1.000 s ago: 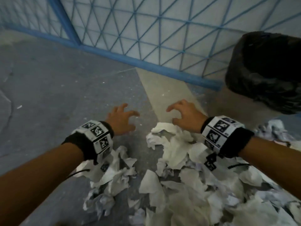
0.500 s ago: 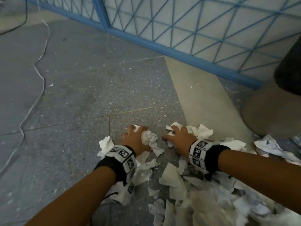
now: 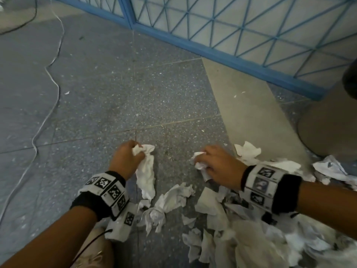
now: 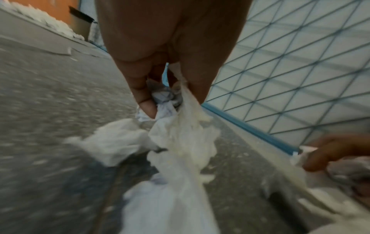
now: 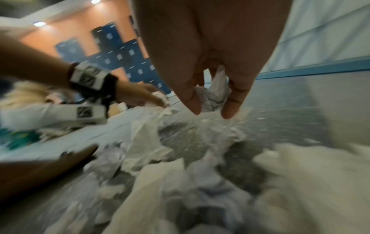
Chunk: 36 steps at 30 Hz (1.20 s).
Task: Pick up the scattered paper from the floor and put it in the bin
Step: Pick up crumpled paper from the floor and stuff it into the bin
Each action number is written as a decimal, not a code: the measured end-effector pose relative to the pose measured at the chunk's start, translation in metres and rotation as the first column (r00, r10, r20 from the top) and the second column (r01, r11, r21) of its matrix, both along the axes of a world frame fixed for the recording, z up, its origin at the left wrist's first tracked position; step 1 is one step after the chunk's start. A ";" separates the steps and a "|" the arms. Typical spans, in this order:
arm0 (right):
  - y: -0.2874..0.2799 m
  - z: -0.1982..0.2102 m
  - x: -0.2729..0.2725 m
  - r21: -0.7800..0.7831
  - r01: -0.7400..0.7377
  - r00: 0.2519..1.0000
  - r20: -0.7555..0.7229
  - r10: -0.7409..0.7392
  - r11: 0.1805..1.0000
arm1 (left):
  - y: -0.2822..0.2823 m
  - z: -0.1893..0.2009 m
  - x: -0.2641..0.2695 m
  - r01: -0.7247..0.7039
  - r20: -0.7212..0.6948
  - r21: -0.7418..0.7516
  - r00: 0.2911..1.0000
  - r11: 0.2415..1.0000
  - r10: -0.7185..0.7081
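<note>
The speckled floor (image 3: 108,89) spreads under me, with the blue lattice wall (image 3: 241,29) behind. The paper pile (image 3: 241,238) lies near my right arm. The bin (image 3: 350,82) just peeks in at the right edge. My left hand (image 3: 125,159) has its grip curled round a long crumpled paper strip (image 3: 145,175), which trails from my fist back toward me. My right hand (image 3: 220,165) clutches a paper wad (image 3: 200,163). No writing on any paper is readable; the wristbands (image 3: 108,190) carry square black-and-white markers.

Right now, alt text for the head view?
Left hand and right hand each grip crumpled white paper above a grey speckled floor. More scattered torn white paper lies beneath; a blue lattice partition runs behind.
</note>
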State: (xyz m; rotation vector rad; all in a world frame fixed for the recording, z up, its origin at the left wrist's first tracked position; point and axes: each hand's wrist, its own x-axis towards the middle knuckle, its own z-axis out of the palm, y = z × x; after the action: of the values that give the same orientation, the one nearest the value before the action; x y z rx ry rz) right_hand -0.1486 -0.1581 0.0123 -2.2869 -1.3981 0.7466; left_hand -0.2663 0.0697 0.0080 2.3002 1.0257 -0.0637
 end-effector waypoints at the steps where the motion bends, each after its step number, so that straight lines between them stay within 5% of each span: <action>1: 0.012 -0.003 -0.012 -0.020 -0.073 0.997 0.027 0.074 0.997 | 0.005 -0.007 -0.007 -0.028 -0.019 0.016 0.999 0.999 0.028; 7: 0.053 -0.027 -0.060 -0.425 -0.321 0.936 -0.005 0.352 0.847 | 0.000 -0.038 -0.042 -0.034 -0.219 0.124 0.974 0.992 0.061; 13: 0.039 -0.045 -0.052 -0.262 -0.423 0.856 0.200 0.478 0.867 | -0.020 -0.050 -0.049 0.208 -0.362 0.090 0.918 0.974 -0.163; 16: 0.032 -0.050 -0.029 -0.054 -0.293 0.913 0.282 0.296 0.955 | -0.028 -0.049 -0.046 0.209 -0.267 0.090 0.947 0.974 -0.179; 20: 0.027 -0.039 -0.002 0.086 0.019 0.987 0.156 -0.032 0.996 | -0.029 -0.049 -0.038 0.233 -0.198 0.097 0.957 0.968 -0.211; 30: 0.033 -0.036 0.024 -0.270 0.158 0.931 0.360 -0.052 0.950 | -0.034 -0.052 -0.032 0.158 -0.049 0.014 0.986 0.987 -0.157; 36: 0.029 -0.042 0.060 -0.350 0.291 0.957 0.116 -0.267 0.890 | -0.038 -0.058 -0.033 0.135 -0.052 -0.031 0.989 0.990 -0.136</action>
State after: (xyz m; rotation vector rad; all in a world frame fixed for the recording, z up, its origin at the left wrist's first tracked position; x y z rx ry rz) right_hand -0.0883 -0.1296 -0.0295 -2.7428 -0.9803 0.9046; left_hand -0.2992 0.0320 -0.0498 2.3524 0.8882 -0.1950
